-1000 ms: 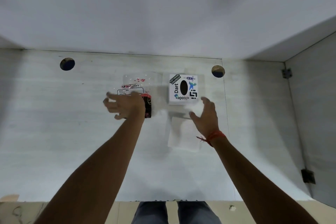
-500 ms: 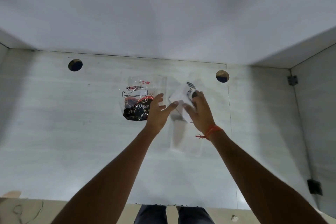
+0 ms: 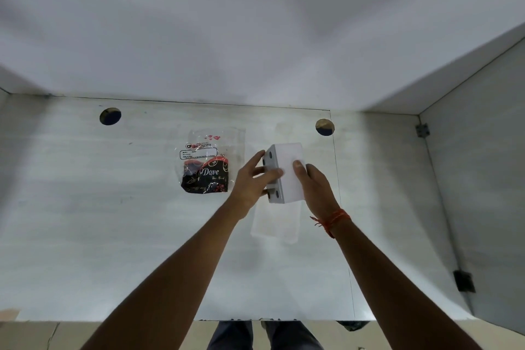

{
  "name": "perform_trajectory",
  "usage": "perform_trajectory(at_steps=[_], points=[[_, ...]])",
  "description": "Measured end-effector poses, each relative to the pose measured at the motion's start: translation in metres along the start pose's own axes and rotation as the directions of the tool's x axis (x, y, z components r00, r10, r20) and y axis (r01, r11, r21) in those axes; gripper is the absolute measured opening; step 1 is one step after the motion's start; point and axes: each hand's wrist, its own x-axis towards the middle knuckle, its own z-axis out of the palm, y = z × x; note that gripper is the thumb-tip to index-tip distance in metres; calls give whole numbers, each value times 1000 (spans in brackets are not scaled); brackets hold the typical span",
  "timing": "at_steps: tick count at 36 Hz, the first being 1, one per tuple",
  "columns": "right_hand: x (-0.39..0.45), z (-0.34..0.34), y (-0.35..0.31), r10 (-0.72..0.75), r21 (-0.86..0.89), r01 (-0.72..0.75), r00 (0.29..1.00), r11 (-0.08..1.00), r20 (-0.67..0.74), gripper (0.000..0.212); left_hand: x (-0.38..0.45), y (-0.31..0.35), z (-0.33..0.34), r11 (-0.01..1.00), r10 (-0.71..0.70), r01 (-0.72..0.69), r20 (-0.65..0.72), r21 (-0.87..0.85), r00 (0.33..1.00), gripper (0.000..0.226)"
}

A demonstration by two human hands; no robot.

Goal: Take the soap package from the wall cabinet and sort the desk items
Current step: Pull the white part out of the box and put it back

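Now my fingers (image 3: 274,172) are wrapped on the white box (image 3: 285,173) from both sides: left hand (image 3: 251,182) curled round its grey end w/ the dark spots, right hand (image 3: 314,189) flat along the plain white face, thumb on top. So both are closed on the box, and it looks tipped onto an edge, lifted off the worktop (image 3: 99,221), though I can't tell if a corner touches. A sec ago the box sat flat, printed face up, w/ both hands open and apart; half a sec ago they were just closing in. The printed side is now turned away from me. Under it lies a pale sheet or clear sleeve (image 3: 274,224). The soap package (image 3: 206,176), the dark Dove pack in clear wrap, lies just left of my left hand, untouched, same spot as before. I'd say sorting is early: box in hand, soap pack not placed yet.
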Motion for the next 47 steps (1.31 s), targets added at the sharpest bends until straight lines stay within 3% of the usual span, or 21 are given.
perform_trajectory(at_steps=[3,7,11,13,15,17,21,24,26,36,40,44,47], points=[[-8,-2,1,22,44,-22,1000,999,0,67,-4,-3,-2,1000,-4,4,0,-13,1000,66],[-18,0,3,83,101,-86,996,991,41,64,-5,-5,-6,999,-39,38,14,15,999,60],[-24,-15,1,194,437,-204,979,876,69,47,-11,-15,-28,989,-12,-14,-168,-149,986,36],[-19,-26,-2,166,371,-169,985,913,40,49,-13,-21,-38,992,-11,-16,-220,-122,975,37],[-17,-28,-3,146,227,-149,989,962,31,63,-18,-24,-35,998,-35,25,-203,-52,979,54],[-16,-27,-5,139,154,-141,990,978,21,75,-20,-25,-28,995,-42,26,-173,-96,984,69],[-21,-16,1,117,67,-116,993,991,-7,72,-20,-20,-11,999,-15,12,-69,-49,997,71],[-27,-8,6,121,49,-120,993,992,-8,71,-23,-12,2,999,-38,39,-30,30,999,86],[-28,-7,9,129,51,-128,992,991,-18,77,-22,-9,5,997,-39,41,-36,63,999,78],[-30,-6,12,163,78,-166,985,983,50,51,-13,-9,5,990,-48,47,2,133,999,26],[-28,-3,13,196,131,-206,977,970,79,50,-8,-8,-1,983,-73,71,6,170,997,30],[-23,-15,20,276,293,-290,957,911,87,57,-5,-4,-19,988,-99,98,2,118,995,15],[-20,-26,23,278,311,-300,954,902,113,55,-3,-1,-26,992,-76,77,-16,104,997,24]])
